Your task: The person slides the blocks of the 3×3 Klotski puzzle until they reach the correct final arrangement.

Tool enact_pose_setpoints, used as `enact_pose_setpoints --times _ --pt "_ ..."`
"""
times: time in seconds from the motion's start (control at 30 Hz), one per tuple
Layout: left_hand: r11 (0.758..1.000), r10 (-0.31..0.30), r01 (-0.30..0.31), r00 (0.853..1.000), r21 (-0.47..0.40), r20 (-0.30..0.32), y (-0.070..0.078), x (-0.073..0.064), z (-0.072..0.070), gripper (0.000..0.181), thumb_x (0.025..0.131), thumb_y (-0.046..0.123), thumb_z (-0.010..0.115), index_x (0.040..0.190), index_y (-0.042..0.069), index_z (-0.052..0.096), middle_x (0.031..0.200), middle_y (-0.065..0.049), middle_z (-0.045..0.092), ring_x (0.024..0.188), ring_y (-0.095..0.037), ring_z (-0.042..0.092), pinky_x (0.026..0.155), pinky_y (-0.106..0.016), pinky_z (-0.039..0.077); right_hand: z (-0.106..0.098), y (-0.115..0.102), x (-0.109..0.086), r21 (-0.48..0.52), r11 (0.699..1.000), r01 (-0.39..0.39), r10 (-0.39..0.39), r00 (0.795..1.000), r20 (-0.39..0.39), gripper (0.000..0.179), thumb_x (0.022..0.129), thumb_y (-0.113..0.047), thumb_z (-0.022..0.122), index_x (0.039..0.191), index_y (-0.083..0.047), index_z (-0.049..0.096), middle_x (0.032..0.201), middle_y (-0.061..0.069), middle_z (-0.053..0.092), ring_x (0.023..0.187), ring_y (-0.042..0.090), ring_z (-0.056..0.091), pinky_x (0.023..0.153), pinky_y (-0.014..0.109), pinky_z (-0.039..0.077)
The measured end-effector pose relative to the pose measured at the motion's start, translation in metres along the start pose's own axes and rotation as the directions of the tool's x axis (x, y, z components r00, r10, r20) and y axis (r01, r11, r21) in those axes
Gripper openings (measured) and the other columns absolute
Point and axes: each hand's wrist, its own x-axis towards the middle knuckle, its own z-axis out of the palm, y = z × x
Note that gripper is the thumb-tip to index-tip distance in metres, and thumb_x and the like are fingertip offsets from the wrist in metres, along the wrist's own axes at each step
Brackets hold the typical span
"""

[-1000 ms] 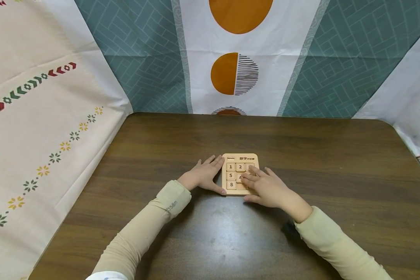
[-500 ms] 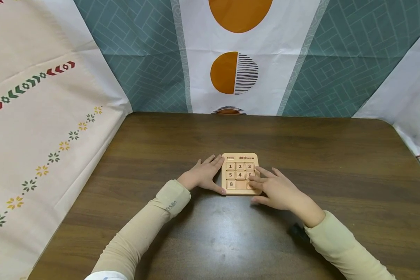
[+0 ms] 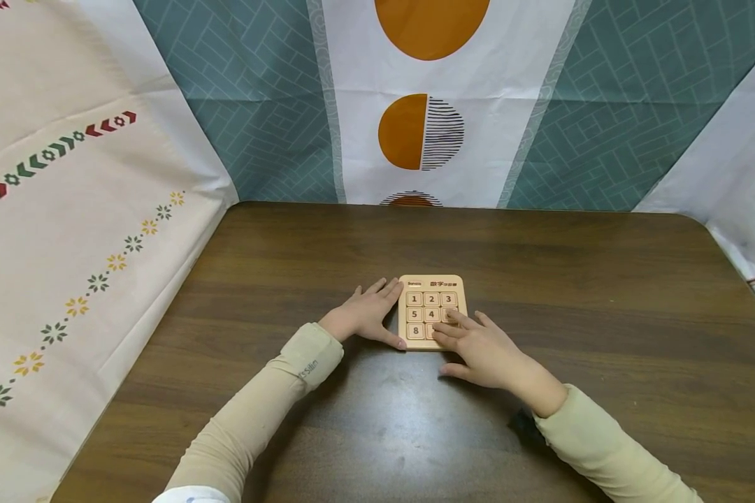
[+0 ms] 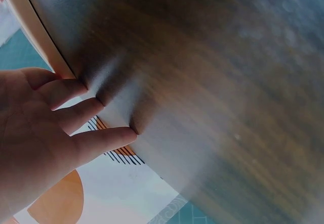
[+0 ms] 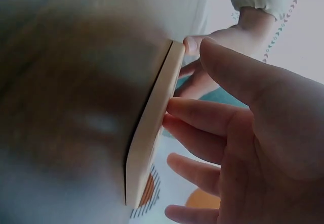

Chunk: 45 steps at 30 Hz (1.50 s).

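Note:
A wooden number slide puzzle lies flat on the table. Its top row reads 1, 2, 3; below are the 5 tile, the 4 tile and the 8 tile. My left hand rests along the puzzle's left edge, fingers extended and thumb at the near left corner. With outstretched fingers, my right hand touches the lower tiles, fingertips over the bottom middle one, its thumb apart near the table. It hides the puzzle's lower right part. In the right wrist view, two fingertips meet the puzzle's face.
The brown wooden table extends around the puzzle. A patterned cloth hangs behind its far edge, and a cream printed cloth borders the left side. A dark object shows beneath the right wrist.
My right hand moved right off the middle tiles, then back left. A bottom-row tile slid from the right slot into the middle gap. The left hand stays put.

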Motion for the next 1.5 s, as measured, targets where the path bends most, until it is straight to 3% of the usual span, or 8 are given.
enact_pose_setpoints --times 0.23,0.5,0.9,1.2,1.5 --pt "1.0 0.005 -0.005 1.0 -0.002 0.006 0.0 0.0 0.0 0.116 0.068 0.068 0.063 0.147 0.009 0.002 0.152 -0.006 0.002 0.138 -0.026 0.002 0.104 -0.057 0.013 -0.001 0.002 0.0 0.013 1.0 -0.006 0.006 1.0 0.006 0.059 0.084 -0.045 0.06 0.129 -0.007 0.053 0.135 0.007 0.046 0.13 0.032 0.031 0.096 0.061 0.026" --pt "1.0 0.009 -0.009 1.0 0.011 0.011 0.0 0.001 0.001 0.116 0.068 0.068 0.061 0.147 0.01 0.0 0.152 -0.005 0.001 0.138 -0.025 0.001 0.104 -0.056 0.012 -0.005 0.016 -0.006 -0.004 0.995 -0.098 0.098 0.995 0.005 0.061 0.083 -0.045 0.061 0.13 -0.006 0.052 0.136 0.008 0.046 0.13 0.034 0.03 0.094 0.063 0.026" --pt "1.0 0.017 -0.017 1.0 0.007 0.0 0.001 -0.001 -0.001 0.116 0.068 0.067 0.063 0.147 0.009 0.002 0.152 -0.006 0.002 0.138 -0.026 0.002 0.103 -0.058 0.013 -0.004 0.012 -0.006 0.001 0.998 -0.067 0.067 0.998 0.013 0.059 0.084 -0.044 0.06 0.129 -0.007 0.052 0.137 0.007 0.044 0.13 0.033 0.03 0.094 0.062 0.026" --pt "1.0 0.013 -0.013 1.0 0.008 -0.002 0.001 -0.001 -0.001 0.116 0.068 0.067 0.063 0.147 0.009 0.002 0.152 -0.006 0.002 0.138 -0.026 0.002 0.103 -0.057 0.013 -0.002 0.019 -0.006 -0.007 0.995 -0.096 0.096 0.995 0.007 0.064 0.083 -0.045 0.061 0.132 -0.006 0.049 0.136 0.008 0.045 0.13 0.033 0.031 0.094 0.062 0.026" --pt "1.0 0.014 -0.014 1.0 0.002 -0.006 0.0 -0.001 -0.001 0.115 0.068 0.067 0.063 0.147 0.008 0.003 0.152 -0.006 0.003 0.138 -0.026 0.003 0.103 -0.057 0.013 -0.001 0.016 -0.011 0.04 0.997 -0.066 0.066 0.998 0.006 0.06 0.085 -0.043 0.06 0.13 -0.005 0.051 0.134 0.009 0.047 0.128 0.034 0.034 0.092 0.062 0.028"
